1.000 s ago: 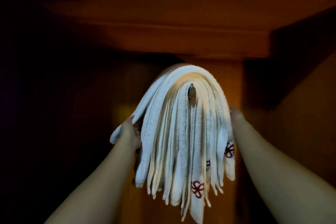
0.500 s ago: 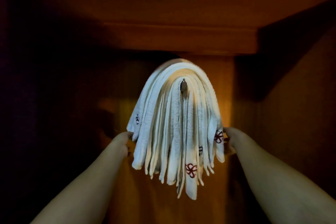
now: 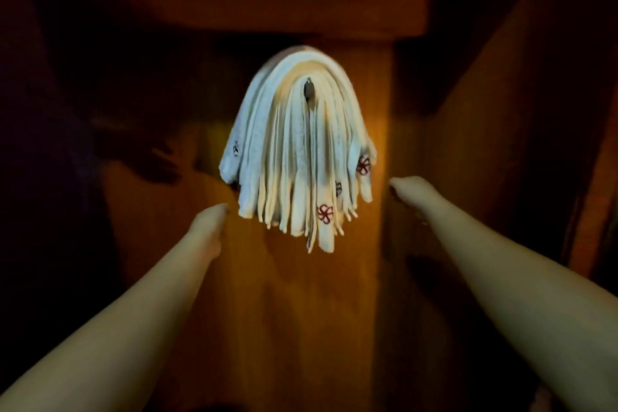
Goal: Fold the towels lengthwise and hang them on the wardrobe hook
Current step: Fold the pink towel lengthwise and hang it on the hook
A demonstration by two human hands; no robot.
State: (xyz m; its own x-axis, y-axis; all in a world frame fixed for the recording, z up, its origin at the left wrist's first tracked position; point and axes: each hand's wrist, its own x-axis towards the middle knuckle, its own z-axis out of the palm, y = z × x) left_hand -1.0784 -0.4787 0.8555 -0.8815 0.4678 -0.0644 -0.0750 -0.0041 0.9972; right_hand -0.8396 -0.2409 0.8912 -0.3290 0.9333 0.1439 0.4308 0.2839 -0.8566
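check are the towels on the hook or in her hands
On the hook: the white towels drape over the metal hook; the left hand and right hand hang apart.

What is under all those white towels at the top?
A metal hook pokes out under the draped white towels. Where it joins the wooden wardrobe wall is hidden by the towels.

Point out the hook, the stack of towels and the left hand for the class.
hook (image 3: 308,91), head view: its metal tip.
stack of towels (image 3: 267,130), head view: the hanging left half.
left hand (image 3: 210,224), head view: the back of the hand.
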